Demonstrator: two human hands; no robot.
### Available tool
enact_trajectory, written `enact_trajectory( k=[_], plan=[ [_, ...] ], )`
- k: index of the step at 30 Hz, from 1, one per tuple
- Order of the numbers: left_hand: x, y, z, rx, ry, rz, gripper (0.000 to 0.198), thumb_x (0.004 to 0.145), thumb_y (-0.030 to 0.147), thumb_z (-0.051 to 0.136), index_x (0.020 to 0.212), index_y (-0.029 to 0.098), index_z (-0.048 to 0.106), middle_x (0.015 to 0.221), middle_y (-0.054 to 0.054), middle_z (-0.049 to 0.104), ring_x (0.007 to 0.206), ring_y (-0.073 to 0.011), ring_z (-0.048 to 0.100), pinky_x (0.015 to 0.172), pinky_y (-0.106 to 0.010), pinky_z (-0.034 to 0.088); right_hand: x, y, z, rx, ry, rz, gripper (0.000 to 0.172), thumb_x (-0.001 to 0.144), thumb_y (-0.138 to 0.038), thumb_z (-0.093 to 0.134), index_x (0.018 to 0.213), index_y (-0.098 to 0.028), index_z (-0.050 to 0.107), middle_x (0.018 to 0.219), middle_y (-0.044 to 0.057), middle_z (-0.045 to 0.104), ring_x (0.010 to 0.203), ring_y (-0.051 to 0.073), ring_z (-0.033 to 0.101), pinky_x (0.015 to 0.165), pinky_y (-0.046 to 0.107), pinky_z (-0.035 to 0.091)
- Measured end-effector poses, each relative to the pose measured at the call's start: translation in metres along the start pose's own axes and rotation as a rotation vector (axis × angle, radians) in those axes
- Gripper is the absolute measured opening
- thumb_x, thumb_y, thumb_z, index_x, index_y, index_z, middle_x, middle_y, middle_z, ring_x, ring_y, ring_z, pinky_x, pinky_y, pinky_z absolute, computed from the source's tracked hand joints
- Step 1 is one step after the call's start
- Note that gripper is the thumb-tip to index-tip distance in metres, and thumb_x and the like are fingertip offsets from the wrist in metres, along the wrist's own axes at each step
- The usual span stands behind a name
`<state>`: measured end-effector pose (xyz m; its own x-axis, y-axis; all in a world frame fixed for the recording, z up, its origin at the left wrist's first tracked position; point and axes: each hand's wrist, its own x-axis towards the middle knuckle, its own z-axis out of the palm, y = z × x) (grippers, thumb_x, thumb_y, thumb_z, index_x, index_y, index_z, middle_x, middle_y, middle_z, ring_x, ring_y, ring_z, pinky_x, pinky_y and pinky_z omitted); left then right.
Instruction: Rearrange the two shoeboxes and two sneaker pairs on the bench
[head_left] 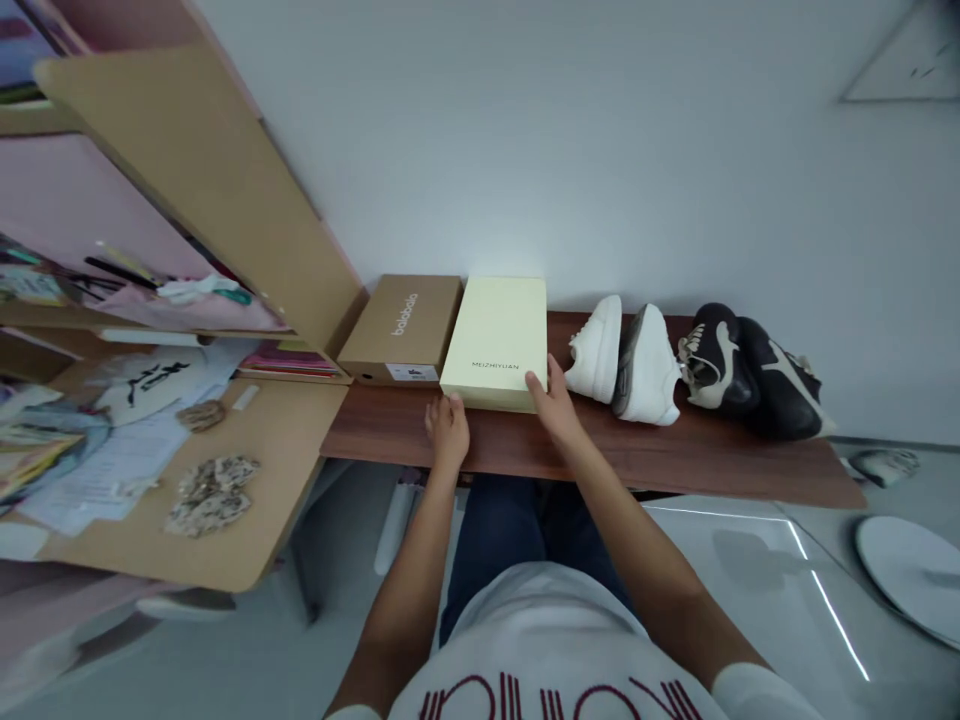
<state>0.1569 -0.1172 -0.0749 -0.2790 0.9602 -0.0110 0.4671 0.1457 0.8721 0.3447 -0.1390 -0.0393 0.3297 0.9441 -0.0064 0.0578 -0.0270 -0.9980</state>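
Observation:
A pale cream lidded box [497,330], printed MEIZHIYUAN, lies flat on a narrow dark wooden bench [600,455] against the wall. My left hand [448,428] is at its front left corner, with the fingers bent against the edge. At the front right corner, my right hand [555,400] grips the box, thumb near the top and fingers along the side. Directly left of it sits a brown balabala cardboard box [405,325]. To the right are white sneakers [622,360], tipped on their sides, and black-and-white shoes [750,375].
A wooden desk [277,480] with shelves [202,160] stands at the left. Papers [142,460], a white cap [161,385] and a patterned scrunched cloth [212,495] lie on it. A round white object [911,570] is on the floor at the far right.

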Motion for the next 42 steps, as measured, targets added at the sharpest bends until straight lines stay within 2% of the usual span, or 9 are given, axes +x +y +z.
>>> enact_trajectory(
  k=[5,11,14,17,21,25,35,39,42],
  plan=[
    [-0.027,0.029,-0.009,-0.158,0.029,0.439,0.059,0.100,0.056,0.042,0.147,0.021,0.044,0.157,-0.020,0.041,0.148,-0.0269,0.040,0.116,-0.045,0.039,-0.012,0.025,0.006,0.288,0.120,0.203,0.070,0.086,-0.060,0.057,0.150,-0.034,0.044,0.154,0.002,0.052,0.139,0.027,0.051,0.111,0.054,0.046],
    [-0.060,0.087,-0.020,0.051,0.066,1.099,0.079,0.090,0.052,0.064,0.156,0.023,0.031,0.157,-0.020,0.043,0.149,-0.0308,0.038,0.123,-0.053,0.026,-0.040,0.026,-0.007,0.473,-0.008,0.319,0.052,0.076,-0.058,0.071,0.115,-0.024,0.070,0.117,0.009,0.076,0.111,0.033,0.070,0.096,0.052,0.056],
    [-0.047,0.067,-0.036,0.126,0.033,0.974,0.079,0.090,0.060,0.060,0.154,0.022,0.036,0.148,-0.020,0.054,0.143,-0.0330,0.047,0.125,-0.057,0.018,-0.056,0.021,-0.040,0.396,0.163,0.406,0.058,0.087,-0.069,0.048,0.122,-0.025,0.065,0.128,0.014,0.070,0.106,0.033,0.072,0.086,0.056,0.059],
    [-0.029,0.023,-0.055,0.049,0.147,0.629,0.074,0.092,0.065,0.051,0.150,0.020,0.044,0.152,-0.020,0.049,0.146,-0.0351,0.041,0.125,-0.058,0.017,-0.091,0.022,-0.064,0.091,0.280,0.111,0.058,0.092,-0.066,0.047,0.137,-0.030,0.055,0.149,0.012,0.054,0.129,0.031,0.059,0.098,0.054,0.055],
    [-0.022,-0.010,-0.055,-0.189,0.075,0.243,0.074,0.092,0.065,0.053,0.148,0.019,0.043,0.153,-0.020,0.047,0.140,-0.0309,0.048,0.118,-0.046,0.037,-0.115,0.025,-0.051,-0.298,-0.073,-0.199,0.078,0.085,-0.057,0.068,0.153,-0.030,0.040,0.162,0.012,0.037,0.149,0.032,0.037,0.114,0.054,0.044],
    [-0.020,0.008,-0.020,-0.281,-0.123,0.223,0.074,0.088,0.062,0.061,0.146,0.019,0.045,0.153,-0.019,0.048,0.140,-0.0297,0.049,0.118,-0.045,0.037,-0.080,0.022,-0.026,-0.442,-0.021,-0.331,0.088,0.092,-0.057,0.058,0.162,-0.020,0.019,0.164,0.019,0.031,0.152,0.034,0.031,0.118,0.059,0.036],
    [-0.006,0.038,0.045,-0.485,-0.124,0.168,0.055,0.094,0.049,0.058,0.139,0.018,0.051,0.142,-0.018,0.059,0.131,-0.0272,0.057,0.113,-0.044,0.043,-0.037,0.018,-0.033,-0.698,0.231,-0.474,0.052,0.098,-0.045,0.051,0.142,-0.018,0.050,0.159,0.021,0.035,0.147,0.035,0.039,0.112,0.058,0.044],
    [0.000,0.026,0.000,-0.517,-0.093,0.259,0.055,0.094,0.056,0.055,0.138,0.023,0.052,0.146,-0.017,0.056,0.135,-0.0263,0.054,0.116,-0.044,0.040,-0.047,-0.008,-0.035,-0.708,0.382,-0.588,0.046,0.096,-0.039,0.057,0.137,-0.018,0.053,0.157,0.022,0.036,0.148,0.037,0.036,0.116,0.063,0.036],
    [0.040,0.000,-0.061,-0.501,0.325,0.305,0.055,0.093,0.059,0.054,0.134,0.022,0.052,0.141,-0.015,0.058,0.136,-0.0242,0.054,0.118,-0.041,0.037,-0.066,-0.026,-0.004,-0.508,0.245,-0.702,0.043,0.094,-0.031,0.059,0.136,-0.025,0.053,0.151,0.017,0.047,0.142,0.031,0.046,0.114,0.058,0.041]
  ],
)
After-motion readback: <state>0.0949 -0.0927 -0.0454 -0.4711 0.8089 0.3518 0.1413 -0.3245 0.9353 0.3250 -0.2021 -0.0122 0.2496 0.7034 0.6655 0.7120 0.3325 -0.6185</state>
